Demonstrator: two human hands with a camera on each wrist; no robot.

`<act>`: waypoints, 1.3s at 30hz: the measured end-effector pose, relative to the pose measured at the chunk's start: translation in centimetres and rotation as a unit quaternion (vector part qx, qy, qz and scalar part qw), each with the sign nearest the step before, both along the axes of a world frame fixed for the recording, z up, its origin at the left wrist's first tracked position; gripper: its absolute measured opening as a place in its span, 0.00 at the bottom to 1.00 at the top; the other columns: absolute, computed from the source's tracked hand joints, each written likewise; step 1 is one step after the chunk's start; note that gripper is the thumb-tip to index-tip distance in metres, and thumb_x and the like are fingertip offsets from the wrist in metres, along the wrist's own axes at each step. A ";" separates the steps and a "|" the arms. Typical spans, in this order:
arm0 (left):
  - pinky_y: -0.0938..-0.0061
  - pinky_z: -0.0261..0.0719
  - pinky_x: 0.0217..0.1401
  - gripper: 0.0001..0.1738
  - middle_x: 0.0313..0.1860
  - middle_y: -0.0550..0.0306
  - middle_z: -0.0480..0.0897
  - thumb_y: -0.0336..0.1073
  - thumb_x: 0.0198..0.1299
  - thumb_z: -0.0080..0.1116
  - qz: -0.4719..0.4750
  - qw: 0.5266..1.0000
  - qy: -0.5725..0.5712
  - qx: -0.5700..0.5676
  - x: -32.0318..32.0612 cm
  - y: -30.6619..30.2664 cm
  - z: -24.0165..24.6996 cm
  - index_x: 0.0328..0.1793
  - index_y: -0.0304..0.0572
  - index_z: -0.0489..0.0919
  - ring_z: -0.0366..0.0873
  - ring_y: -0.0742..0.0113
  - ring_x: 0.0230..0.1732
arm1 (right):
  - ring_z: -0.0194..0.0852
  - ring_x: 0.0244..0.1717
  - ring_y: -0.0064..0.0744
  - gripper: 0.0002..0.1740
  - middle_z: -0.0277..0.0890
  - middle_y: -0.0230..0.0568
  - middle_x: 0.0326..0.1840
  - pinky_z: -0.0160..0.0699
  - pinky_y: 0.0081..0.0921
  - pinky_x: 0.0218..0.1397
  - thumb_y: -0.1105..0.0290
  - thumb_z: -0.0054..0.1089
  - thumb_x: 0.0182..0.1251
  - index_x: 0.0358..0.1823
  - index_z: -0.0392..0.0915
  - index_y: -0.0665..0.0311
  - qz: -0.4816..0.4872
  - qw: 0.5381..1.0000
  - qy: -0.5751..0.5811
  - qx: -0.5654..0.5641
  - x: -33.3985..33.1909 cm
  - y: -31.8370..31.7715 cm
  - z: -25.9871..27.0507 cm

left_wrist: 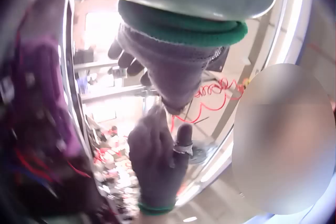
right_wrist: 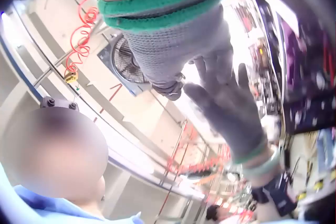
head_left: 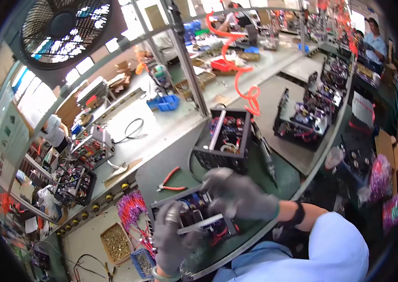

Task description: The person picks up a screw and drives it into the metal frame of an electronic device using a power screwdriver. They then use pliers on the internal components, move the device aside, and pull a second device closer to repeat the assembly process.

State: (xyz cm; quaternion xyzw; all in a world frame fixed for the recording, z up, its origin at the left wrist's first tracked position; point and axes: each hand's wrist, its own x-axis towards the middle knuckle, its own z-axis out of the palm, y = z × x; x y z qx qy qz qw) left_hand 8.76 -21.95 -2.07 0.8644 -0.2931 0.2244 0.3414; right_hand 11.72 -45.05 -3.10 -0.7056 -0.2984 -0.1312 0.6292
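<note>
Both hands wear grey knit gloves and hover over a black-framed electronics unit (head_left: 202,223) with a pale metal bar across it and wires inside. The left hand (head_left: 173,235) is at the unit's near left side, fingers loosely bent. From the far right side the right hand (head_left: 243,196) reaches over the unit, fingers spread and bent toward the left. In the left wrist view, the left hand (left_wrist: 168,66) has its fingers apart, facing the right hand (left_wrist: 157,155). Nothing shows in either grip. Part of the unit is hidden under the hands.
Red-handled pliers (head_left: 170,181) lie behind the unit. A second black unit (head_left: 224,141) stands beyond, beside a power screwdriver (head_left: 265,155) near a coiled red hose (head_left: 248,89). A screw box (head_left: 115,242), a blue bin (head_left: 142,262) and purple-red wires (head_left: 132,207) sit at left.
</note>
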 end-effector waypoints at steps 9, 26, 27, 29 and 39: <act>0.60 0.77 0.50 0.38 0.59 0.44 0.75 0.48 0.39 0.73 0.048 0.976 0.036 0.210 -1.3 -1.8 -4.5 0.60 0.46 0.77 0.77 0.46 0.49 | 0.72 0.53 0.41 0.33 0.74 0.38 0.42 0.56 0.44 0.72 0.50 0.78 0.28 0.39 0.79 0.59 -0.169 0.849 -0.213 -0.453 11.2 -9.8 -5.3; 0.59 0.75 0.47 0.42 0.54 0.46 0.75 0.49 0.34 0.73 0.195 0.957 0.042 0.212 -5.9 10.6 -4.5 0.62 0.47 0.77 0.77 0.47 0.44 | 0.72 0.53 0.43 0.32 0.75 0.42 0.45 0.60 0.43 0.63 0.50 0.75 0.35 0.40 0.76 0.62 -0.096 0.873 -0.241 -0.414 7.1 4.8 -5.2; 0.59 0.75 0.47 0.42 0.54 0.45 0.75 0.48 0.33 0.73 0.205 0.953 0.045 0.218 -6.1 11.3 -4.7 0.62 0.46 0.77 0.77 0.47 0.44 | 0.72 0.53 0.43 0.33 0.75 0.42 0.46 0.62 0.43 0.62 0.52 0.75 0.35 0.42 0.76 0.63 -0.057 0.882 -0.249 -0.396 7.5 4.9 -5.0; 0.58 0.76 0.48 0.41 0.48 0.42 0.78 0.48 0.33 0.73 0.198 0.953 0.010 0.229 -6.0 12.7 -5.5 0.58 0.40 0.78 0.78 0.44 0.45 | 0.73 0.55 0.48 0.36 0.75 0.46 0.51 0.66 0.42 0.62 0.57 0.75 0.39 0.51 0.74 0.65 -0.016 0.899 -0.255 -0.355 7.8 4.7 -3.3; 0.67 0.77 0.56 0.41 0.60 0.46 0.75 0.38 0.42 0.77 -0.032 0.871 0.479 0.103 -2.8 14.5 4.4 0.65 0.38 0.73 0.78 0.60 0.55 | 0.67 0.59 0.56 0.52 0.65 0.60 0.59 0.70 0.44 0.58 0.56 0.77 0.42 0.67 0.57 0.69 -0.242 0.860 0.207 -0.398 0.9 -3.1 -12.5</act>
